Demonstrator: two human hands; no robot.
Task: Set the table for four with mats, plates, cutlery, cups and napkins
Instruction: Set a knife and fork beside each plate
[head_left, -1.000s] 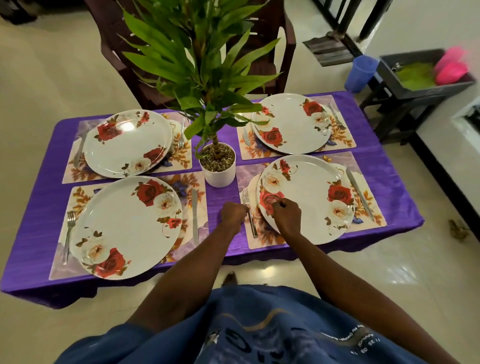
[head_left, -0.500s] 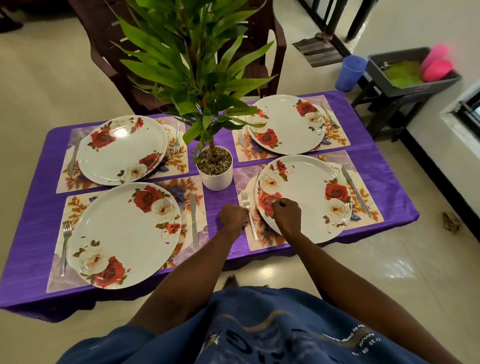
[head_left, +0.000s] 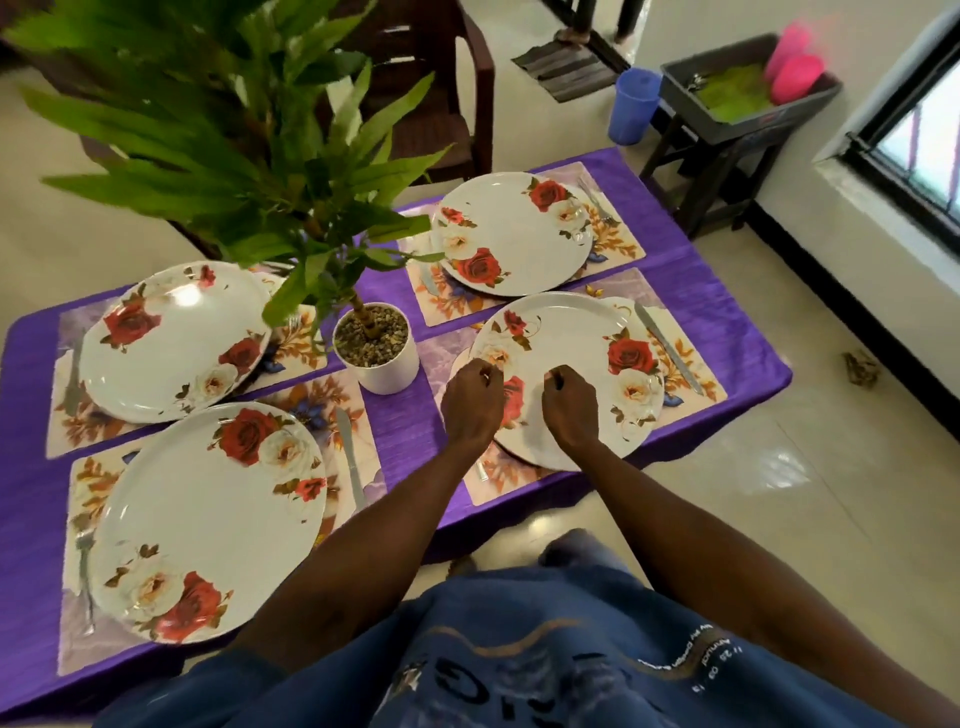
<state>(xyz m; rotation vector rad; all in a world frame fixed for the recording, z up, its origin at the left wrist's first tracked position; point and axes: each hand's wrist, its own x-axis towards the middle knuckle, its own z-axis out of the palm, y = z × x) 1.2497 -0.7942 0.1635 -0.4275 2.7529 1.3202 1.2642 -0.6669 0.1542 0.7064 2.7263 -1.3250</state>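
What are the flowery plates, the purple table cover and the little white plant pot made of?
The near-right plate looks like glossy melamine or glazed ceramic: the far-left plate reflects a bright light patch, so it is hard to tell which. The purple table cover looks like woven cloth with a slight sheen, showing fine streaks and draping over the edge. The white plant pot seems smooth matte ceramic or plastic.

left hand (head_left: 471, 402) shifted from fork onto plate (head_left: 582, 332)

My dining room at home

My low table under its purple cloth (head_left: 727, 306) holds four rose-patterned white plates (head_left: 514, 234); a dark wooden chair (head_left: 447, 104) stands at twelve o'clock, a barred window (head_left: 914, 130) at two o'clock over glossy cream floor tiles (head_left: 831, 519).
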